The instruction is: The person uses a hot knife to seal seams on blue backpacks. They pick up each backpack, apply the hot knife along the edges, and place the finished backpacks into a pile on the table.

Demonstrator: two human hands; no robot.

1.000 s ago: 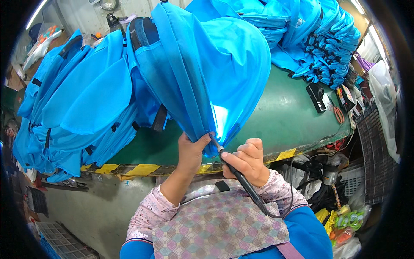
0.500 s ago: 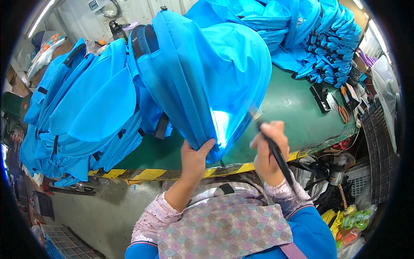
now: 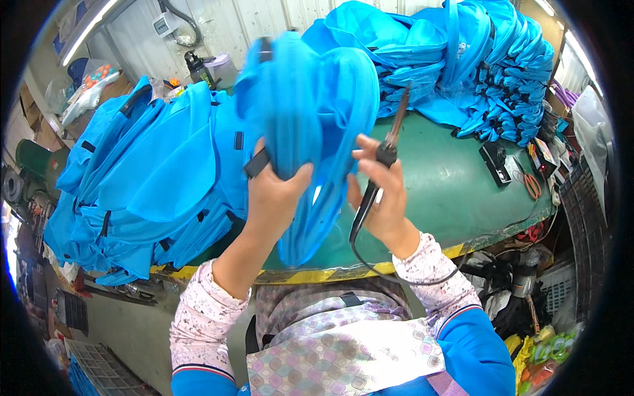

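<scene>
My left hand [image 3: 274,191] grips a blue backpack [image 3: 281,92] near a black strap, holding it up over the green table; the bag is slightly blurred. My right hand [image 3: 380,191], just right of the bag, holds a black-handled heat tool [image 3: 386,154] like a soldering iron, its slim metal tip pointing up and away from me. Some of its fingers are raised toward the bag's edge; I cannot tell whether they touch it. The tool's cord hangs down over my right forearm.
Blue bags [image 3: 145,171] lie piled at left, with more heaped [image 3: 508,79] at back right. The green table [image 3: 456,204] has a yellow-striped edge and holds a black device [image 3: 495,163] and orange-handled scissors [image 3: 531,186]. A wire grid panel [image 3: 584,231] stands at right.
My left hand has raised and turned the backpack. My right hand has moved the tool away from the bag's lower corner and upward, so its tip now stands higher.
</scene>
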